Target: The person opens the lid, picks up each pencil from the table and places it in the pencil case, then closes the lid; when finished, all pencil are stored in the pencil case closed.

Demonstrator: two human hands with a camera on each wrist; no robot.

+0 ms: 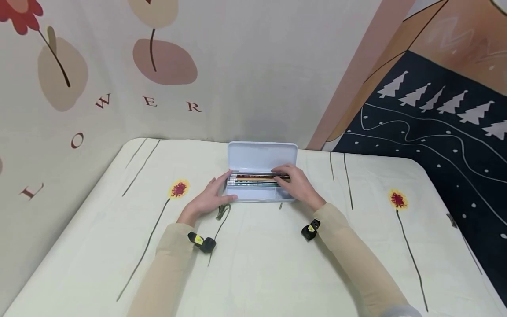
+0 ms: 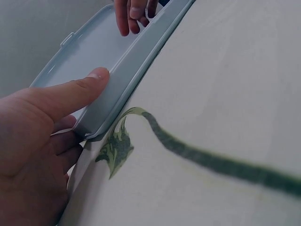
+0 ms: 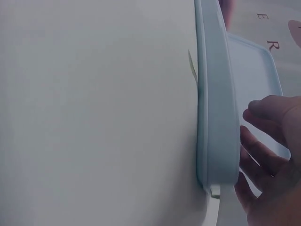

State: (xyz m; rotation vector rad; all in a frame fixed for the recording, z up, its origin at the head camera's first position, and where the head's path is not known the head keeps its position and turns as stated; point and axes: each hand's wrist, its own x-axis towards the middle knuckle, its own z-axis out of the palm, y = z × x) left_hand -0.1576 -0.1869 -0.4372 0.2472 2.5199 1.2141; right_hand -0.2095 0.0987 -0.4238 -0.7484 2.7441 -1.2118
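Note:
A pale blue pencil case (image 1: 251,194) lies with its lid (image 1: 261,156) raised at the back. Several pencils (image 1: 253,178) lie side by side in its rear part, their ends toward the left. My left hand (image 1: 207,198) holds the case's left end. In the left wrist view its thumb (image 2: 87,89) presses the front rim, with the other fingers bent around the end wall. Over the right end of the pencils is my right hand (image 1: 295,181), its fingers loosely bent and thumb apart. Whether those fingertips touch the pencils is hidden.
The case sits near the back edge of a table covered by a white cloth (image 1: 261,264) with printed flowers. Behind it hangs a light printed curtain (image 1: 253,88); a dark one with white trees (image 1: 431,114) is at the right. Both wrists carry small black cameras (image 1: 310,230).

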